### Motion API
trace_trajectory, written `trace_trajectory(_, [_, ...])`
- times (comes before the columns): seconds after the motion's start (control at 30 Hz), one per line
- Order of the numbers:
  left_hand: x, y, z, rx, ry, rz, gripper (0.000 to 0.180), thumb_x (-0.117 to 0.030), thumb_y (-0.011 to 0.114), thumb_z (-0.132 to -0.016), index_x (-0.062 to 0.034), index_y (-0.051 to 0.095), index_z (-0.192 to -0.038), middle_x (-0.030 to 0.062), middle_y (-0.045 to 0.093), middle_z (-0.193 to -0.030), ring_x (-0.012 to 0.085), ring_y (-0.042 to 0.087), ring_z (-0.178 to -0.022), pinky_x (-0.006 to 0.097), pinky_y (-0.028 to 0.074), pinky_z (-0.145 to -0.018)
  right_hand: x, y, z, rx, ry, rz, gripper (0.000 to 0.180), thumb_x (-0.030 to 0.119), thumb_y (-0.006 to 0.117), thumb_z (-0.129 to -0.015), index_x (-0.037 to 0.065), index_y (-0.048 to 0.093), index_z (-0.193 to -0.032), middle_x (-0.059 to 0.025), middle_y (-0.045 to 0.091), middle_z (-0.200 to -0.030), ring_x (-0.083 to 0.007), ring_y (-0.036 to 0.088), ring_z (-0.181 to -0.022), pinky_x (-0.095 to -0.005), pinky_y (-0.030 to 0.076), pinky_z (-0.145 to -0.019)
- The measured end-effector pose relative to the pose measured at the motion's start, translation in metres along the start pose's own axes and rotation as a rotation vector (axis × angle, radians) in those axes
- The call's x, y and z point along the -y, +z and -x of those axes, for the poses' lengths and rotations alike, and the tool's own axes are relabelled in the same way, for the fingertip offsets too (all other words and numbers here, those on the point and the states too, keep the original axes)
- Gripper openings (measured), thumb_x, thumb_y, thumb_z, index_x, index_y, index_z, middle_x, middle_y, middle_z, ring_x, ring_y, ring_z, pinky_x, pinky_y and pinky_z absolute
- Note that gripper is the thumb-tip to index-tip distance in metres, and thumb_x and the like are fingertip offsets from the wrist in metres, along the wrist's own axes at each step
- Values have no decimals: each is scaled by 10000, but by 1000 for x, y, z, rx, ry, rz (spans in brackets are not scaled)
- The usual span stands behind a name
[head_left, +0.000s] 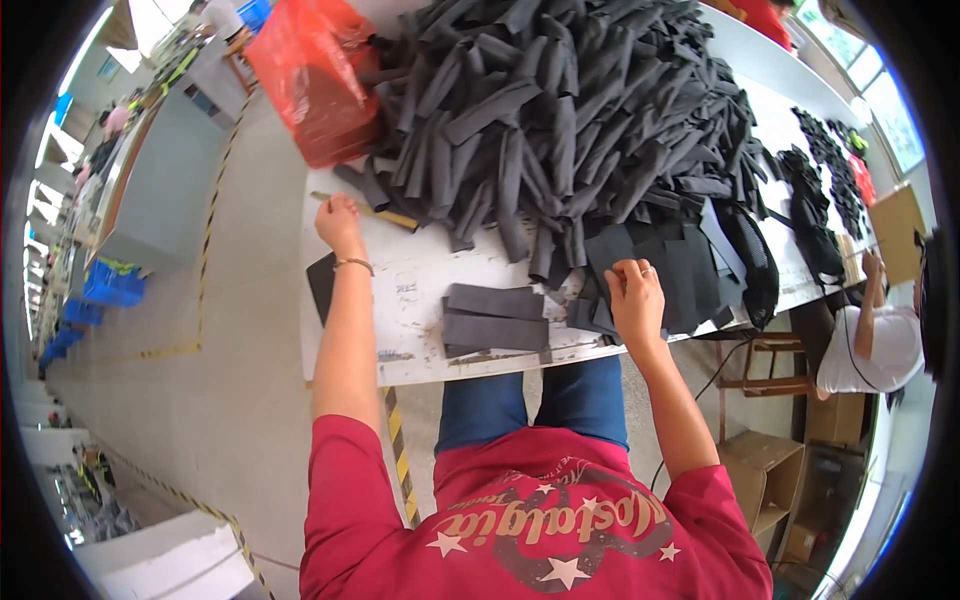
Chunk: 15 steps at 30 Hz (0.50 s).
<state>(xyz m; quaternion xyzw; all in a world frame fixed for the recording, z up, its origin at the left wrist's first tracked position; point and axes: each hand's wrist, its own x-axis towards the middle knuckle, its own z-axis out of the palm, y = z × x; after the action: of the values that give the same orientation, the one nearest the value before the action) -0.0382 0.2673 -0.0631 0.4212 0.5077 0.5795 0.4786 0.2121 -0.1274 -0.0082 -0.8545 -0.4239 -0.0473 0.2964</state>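
Note:
My left hand (338,222) is at the table's left edge with its fingers curled over a thin yellow strip (390,217), which looks like a ruler. On the right, my right hand (637,300) is above flat black pieces (680,270), with thumb and fingers drawn together; whatever may be between the fingertips is too small to make out. Between my hands lies a small stack of flat dark rectangular strips (497,322) near the front edge. Beyond them rises a large heap of dark grey, folded fabric strips (570,120). A dark flat piece (321,283) is partly covered by my left forearm.
A red plastic bag (318,85) stands at the heap's left on the white table (405,300). A black mesh piece (745,265) and black straps (808,210) lie to the right. Another person (870,345) sits at far right, near a wooden stool (765,365) and cardboard boxes (760,475).

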Motion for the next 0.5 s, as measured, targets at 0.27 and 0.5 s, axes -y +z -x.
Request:
trace_trajectory(0.27, [6, 47, 0, 139, -654, 40, 193, -197, 701, -872, -36, 610, -924, 58, 638, -827, 182, 593, -741, 340, 505, -647, -13, 35, -1, 221, -135, 731, 259, 228, 613, -846, 0, 642, -964, -111, 604, -1020, -263, 564, -957, -336, 491, -754])
trace_trajectory(0.5, [3, 11, 25, 257, -960, 504, 173, -169, 724, -854, -57, 628, -944, 70, 638, -889, 225, 588, -820, 371, 529, -744, -7, 30, 4, 168, -181, 517, 104, 139, 585, -844, 45, 624, -824, -101, 620, -934, -271, 596, -919, -363, 529, -721])
